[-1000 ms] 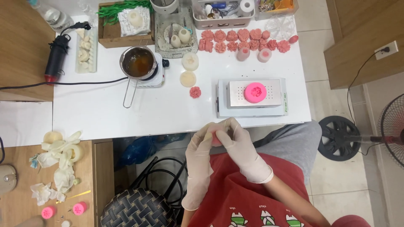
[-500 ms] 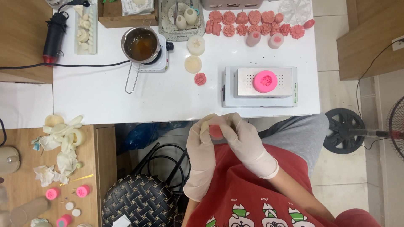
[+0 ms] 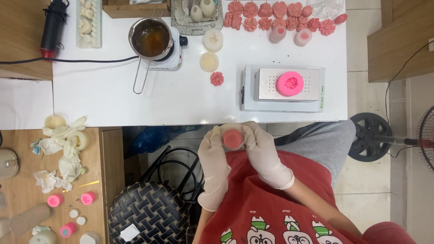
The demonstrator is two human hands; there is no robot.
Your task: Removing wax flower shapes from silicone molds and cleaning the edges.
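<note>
Gloved left hand [image 3: 212, 156] and right hand [image 3: 261, 149] cup a pink mould [image 3: 233, 138].

Both gloved hands meet just below the edge of the white bench [image 3: 113, 99], over the person's lap. The left hand [image 3: 213, 156] and the right hand [image 3: 260, 149] close around a small pale mould with a pink piece [image 3: 233, 138] showing in its middle. On the bench, a bright pink mould [image 3: 290, 83] sits on a perforated metal plate [image 3: 312, 81]. A single pink flower [image 3: 217, 78] lies just left of that unit. Further back, a small pot of amber liquid [image 3: 150, 38] rests on a little burner, and a row of pink flowers [image 3: 271, 13] lines the far edge. A woven black basket [image 3: 149, 214] stands on the floor beside the person.
</note>
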